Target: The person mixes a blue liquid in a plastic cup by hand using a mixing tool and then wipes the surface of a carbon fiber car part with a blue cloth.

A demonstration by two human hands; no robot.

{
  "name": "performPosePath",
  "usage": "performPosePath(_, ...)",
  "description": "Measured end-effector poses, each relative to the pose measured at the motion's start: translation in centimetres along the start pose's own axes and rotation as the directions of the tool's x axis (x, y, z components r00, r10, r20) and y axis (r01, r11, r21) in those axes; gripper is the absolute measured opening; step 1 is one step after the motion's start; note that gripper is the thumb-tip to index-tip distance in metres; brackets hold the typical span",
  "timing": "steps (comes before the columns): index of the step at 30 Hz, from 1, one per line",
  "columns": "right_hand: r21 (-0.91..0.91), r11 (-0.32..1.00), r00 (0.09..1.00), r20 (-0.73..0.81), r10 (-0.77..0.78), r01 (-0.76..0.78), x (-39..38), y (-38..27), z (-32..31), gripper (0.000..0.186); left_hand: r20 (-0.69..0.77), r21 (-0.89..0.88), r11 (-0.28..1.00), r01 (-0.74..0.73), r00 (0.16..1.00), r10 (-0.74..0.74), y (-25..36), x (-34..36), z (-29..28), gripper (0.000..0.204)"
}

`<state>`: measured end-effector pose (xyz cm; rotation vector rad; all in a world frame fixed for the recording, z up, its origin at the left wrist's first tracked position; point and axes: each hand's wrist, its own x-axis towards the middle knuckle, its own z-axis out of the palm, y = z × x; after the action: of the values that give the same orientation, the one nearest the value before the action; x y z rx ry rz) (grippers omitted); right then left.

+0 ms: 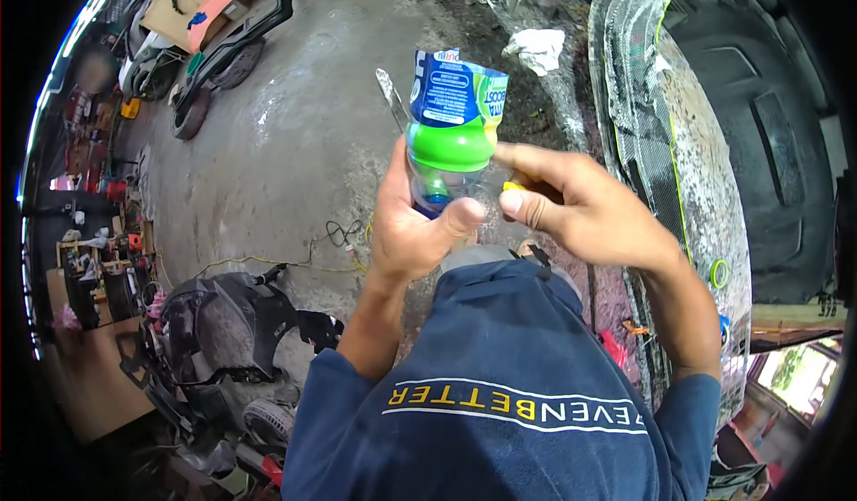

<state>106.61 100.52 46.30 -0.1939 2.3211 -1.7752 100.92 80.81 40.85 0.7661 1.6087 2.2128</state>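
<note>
In front of my chest my left hand (412, 233) is wrapped round a plastic bottle (451, 146) with a bright green band and a blue and green label. The label part stands at the far end, its upper edge uneven. Below the band the plastic is clear, and something blue and green shows through it. A thin stick (393, 99) with a whitish tip sticks out to the left of the bottle. Close to the bottle's right side, my right hand (585, 202) pinches a small yellow piece (511, 187), mostly hidden by the fingers, its kind unclear.
To the right runs a long dark woven-pattern panel (632, 81), with a big black panel (786, 153) beyond it. A white rag (537, 50) lies ahead on the stained floor. Black vehicle parts (237, 322) and a yellow cord (237, 263) lie to the left.
</note>
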Motion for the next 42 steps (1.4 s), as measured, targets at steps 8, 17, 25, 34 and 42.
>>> performPosePath(8,0.208,0.978,0.999,0.038,0.013,-0.021,-1.0,1.0,0.7,0.042,0.015,0.177,0.984,-0.033,0.999,0.031,1.2,-0.7,0.8,0.082)
performPosePath(17,0.147,0.988,0.999,0.023,0.043,-0.046,-2.1,0.3,2.6,0.023,0.114,0.294,0.955,-0.034,0.994,0.001,2.5,-1.4,-0.2,0.094)
performPosePath(25,0.286,0.946,0.988,0.031,0.152,-0.154,-2.7,1.4,2.7,0.029,0.165,0.328,0.939,-0.106,0.985,0.054,2.3,-1.4,-0.1,0.092)
performPosePath(34,0.331,0.933,0.989,0.073,0.125,-0.142,-3.7,1.0,3.3,0.029,0.264,0.062,0.998,-0.02,0.964,0.002,2.1,-2.4,-0.3,0.092)
performPosePath(42,0.264,0.952,0.986,0.102,0.132,-0.155,-4.4,2.3,3.4,0.025,0.374,-0.173,0.977,0.122,0.926,-0.05,1.2,-2.9,-0.6,0.088)
